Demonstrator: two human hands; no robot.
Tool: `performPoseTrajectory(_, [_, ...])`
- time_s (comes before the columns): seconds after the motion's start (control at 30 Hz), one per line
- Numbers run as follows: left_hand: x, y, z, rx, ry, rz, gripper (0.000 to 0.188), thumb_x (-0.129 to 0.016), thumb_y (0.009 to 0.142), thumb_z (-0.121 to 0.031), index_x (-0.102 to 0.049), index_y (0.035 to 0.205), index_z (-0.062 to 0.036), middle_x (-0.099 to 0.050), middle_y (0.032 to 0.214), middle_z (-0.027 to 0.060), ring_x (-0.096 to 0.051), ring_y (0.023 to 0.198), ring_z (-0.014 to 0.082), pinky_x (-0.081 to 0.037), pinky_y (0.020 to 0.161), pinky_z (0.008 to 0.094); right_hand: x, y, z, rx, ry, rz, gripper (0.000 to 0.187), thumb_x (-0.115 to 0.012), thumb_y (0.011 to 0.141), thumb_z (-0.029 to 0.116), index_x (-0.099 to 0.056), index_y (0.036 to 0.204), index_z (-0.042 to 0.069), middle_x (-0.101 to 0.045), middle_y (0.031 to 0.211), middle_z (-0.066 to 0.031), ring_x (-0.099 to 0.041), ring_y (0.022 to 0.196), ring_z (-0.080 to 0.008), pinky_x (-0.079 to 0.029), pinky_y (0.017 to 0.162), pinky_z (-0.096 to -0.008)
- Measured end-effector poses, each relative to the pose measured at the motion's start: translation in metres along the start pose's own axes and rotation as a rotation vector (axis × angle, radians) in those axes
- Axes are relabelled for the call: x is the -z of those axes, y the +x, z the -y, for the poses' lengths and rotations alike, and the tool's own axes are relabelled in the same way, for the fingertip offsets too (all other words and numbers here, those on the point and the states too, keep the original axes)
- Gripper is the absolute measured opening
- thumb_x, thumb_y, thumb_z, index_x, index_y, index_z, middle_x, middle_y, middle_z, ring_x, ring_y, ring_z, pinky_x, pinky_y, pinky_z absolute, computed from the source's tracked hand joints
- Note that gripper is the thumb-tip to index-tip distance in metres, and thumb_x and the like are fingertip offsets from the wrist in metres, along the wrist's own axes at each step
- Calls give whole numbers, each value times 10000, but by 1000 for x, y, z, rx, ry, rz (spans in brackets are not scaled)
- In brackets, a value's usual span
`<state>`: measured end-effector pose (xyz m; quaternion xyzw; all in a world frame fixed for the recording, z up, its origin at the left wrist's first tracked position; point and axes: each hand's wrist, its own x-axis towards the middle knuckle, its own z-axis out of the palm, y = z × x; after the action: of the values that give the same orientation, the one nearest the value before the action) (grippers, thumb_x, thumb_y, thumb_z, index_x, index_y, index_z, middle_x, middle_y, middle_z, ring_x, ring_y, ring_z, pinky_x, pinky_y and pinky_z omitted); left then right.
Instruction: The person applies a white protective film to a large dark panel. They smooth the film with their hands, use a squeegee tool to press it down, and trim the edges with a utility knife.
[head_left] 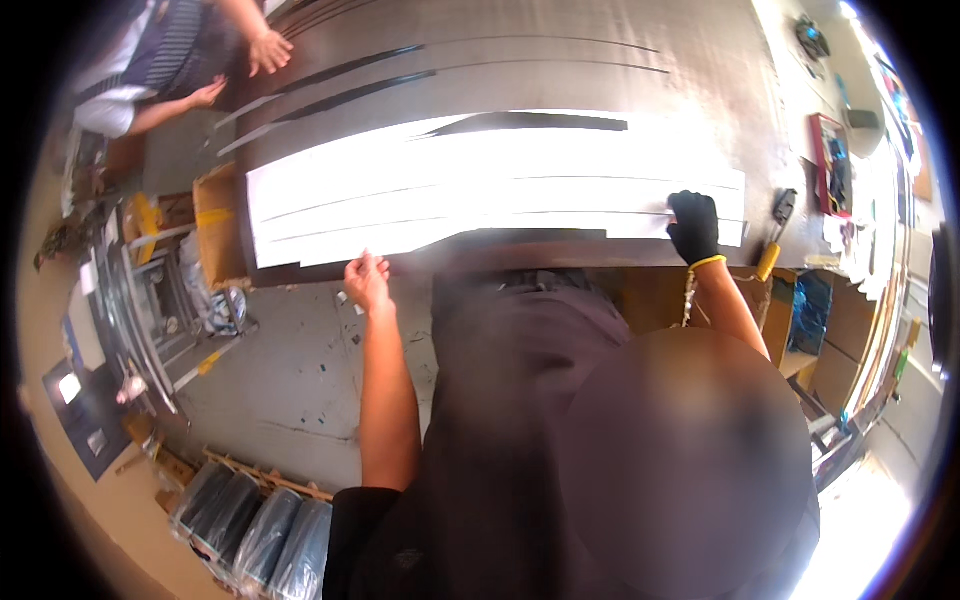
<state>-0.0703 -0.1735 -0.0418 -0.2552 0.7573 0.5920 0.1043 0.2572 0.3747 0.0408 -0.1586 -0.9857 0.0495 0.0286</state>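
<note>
Long white strips (350, 200) lie side by side across the dark table (560, 85), so bright that their surface detail is washed out. My bare left hand (369, 284) is at their near edge toward the left, its fingers pinched on the nearest white strip. Near the right end, my right hand (694, 228), in a black glove with a yellow cuff, is closed with its fingertips on the strips; the glove hides exactly what it grips. A dark band (540, 122) runs along the far side of the white strips.
Thin dark strips (350, 83) lie farther back. Another person's hands (268, 52) are at the table's far left. A yellow-handled tool (770, 260) rests right of my glove. A cardboard box (218, 225) stands at the left end; plastic-wrapped rolls (270, 535) stand behind on the left.
</note>
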Motion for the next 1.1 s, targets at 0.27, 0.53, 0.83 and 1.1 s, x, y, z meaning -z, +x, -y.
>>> performPoseTrajectory(0.27, [-5, -19, -19, 55, 42, -6, 258, -731, 1090, -243, -627, 1197, -32, -784, 1009, 88, -762, 860, 171, -587, 739, 307, -5, 4, 5, -63, -80, 79, 210, -727, 794, 68, -688, 992, 123, -692, 954, -113, -681, 907, -357, -505, 833, -495])
performPoseTrajectory(0.53, [-10, -27, -27, 66, 10, -45, 244, -746, 1070, -228, -633, 1154, -30, -777, 995, 92, -757, 856, 167, -586, 741, 323, 3, 5, 15, -96, -9, -9, 237, -778, 811, 73, -687, 1027, 110, -716, 971, -119, -706, 929, -357, -527, 847, -488])
performPoseTrajectory(0.83, [-52, -63, -35, -634, 781, 246, 251, -833, 947, -264, -741, 1011, -40, -758, 829, 93, -734, 748, 245, -578, 718, 389, -8, 25, 162, -139, 481, 301, 139, -723, 946, 184, -744, 1046, 89, -777, 990, -165, -759, 928, -365, -588, 807, -467])
performPoseTrajectory(1.1, [-81, -80, -30, -606, 876, 413, 317, -787, 957, -366, -728, 943, -55, -748, 888, 103, -733, 850, 319, -569, 793, 471, -5, 80, 248, -131, 436, 593, 319, -641, 1011, 349, -743, 1071, 53, -791, 1051, -211, -754, 972, -416, -575, 896, -493])
